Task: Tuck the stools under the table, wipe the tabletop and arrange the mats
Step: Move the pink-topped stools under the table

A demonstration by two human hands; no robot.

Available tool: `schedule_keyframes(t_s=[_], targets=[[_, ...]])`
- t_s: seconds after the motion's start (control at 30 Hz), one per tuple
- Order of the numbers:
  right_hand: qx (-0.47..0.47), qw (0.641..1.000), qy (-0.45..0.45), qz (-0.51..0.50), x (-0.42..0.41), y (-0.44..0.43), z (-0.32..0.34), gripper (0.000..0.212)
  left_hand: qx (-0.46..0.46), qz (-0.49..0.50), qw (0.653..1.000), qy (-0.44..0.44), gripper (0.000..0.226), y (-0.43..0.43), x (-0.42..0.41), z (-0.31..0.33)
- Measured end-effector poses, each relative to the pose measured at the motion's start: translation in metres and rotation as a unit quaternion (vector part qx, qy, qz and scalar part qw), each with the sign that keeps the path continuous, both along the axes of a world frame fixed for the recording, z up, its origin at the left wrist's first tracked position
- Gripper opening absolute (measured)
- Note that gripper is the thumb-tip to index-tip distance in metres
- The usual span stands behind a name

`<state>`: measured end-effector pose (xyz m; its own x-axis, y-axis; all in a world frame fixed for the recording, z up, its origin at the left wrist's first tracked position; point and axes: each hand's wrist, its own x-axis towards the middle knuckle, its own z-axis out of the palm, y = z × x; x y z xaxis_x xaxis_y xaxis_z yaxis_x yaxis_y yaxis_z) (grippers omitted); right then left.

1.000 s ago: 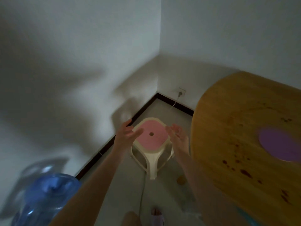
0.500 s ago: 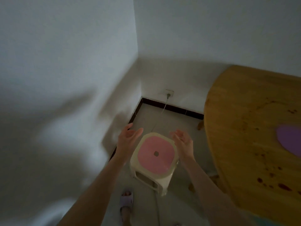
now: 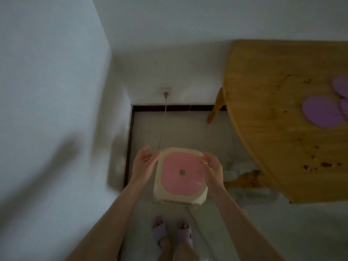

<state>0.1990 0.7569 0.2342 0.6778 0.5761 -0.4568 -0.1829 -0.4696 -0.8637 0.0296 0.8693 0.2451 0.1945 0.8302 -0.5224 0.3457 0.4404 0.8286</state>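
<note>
- Stool (image 3: 180, 175): cream frame, pink seat panel, dark centre hole.
- Table (image 3: 278, 129): honey-yellow wood, dark reddish spots.
- Mats (image 3: 322, 113): plain purple.
- Slippers (image 3: 172, 235): pale lilac.
- Skirting (image 3: 169, 107): dark brown.

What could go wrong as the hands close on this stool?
1. A cable runs from the wall socket past the stool; sliding the stool could snag it.
2. The table leg and tabletop edge may block the tuck.
3. Both hands, left and right, look open; a loose grip might tip it.
</note>
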Motion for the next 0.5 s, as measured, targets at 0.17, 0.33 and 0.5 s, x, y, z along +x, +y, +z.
schedule_keyframes(t_s=[0.17, 0.33, 0.5], targets=[[-0.018, 0.999, 0.02, -0.033, 0.006, -0.005, -0.029, 0.021, 0.002, -0.029, 0.999, 0.025, 0.058, 0.004, 0.016, -0.031], [-0.049, 0.997, 0.049, -0.033, 0.015, -0.018, -0.075, 0.03, -0.011, -0.012, 0.998, 0.057, 0.058, -0.002, 0.026, -0.076], [-0.09, 0.992, 0.075, -0.041, 0.026, -0.024, -0.136, 0.046, -0.031, -0.008, 0.997, 0.068, 0.065, -0.005, 0.034, -0.138]])
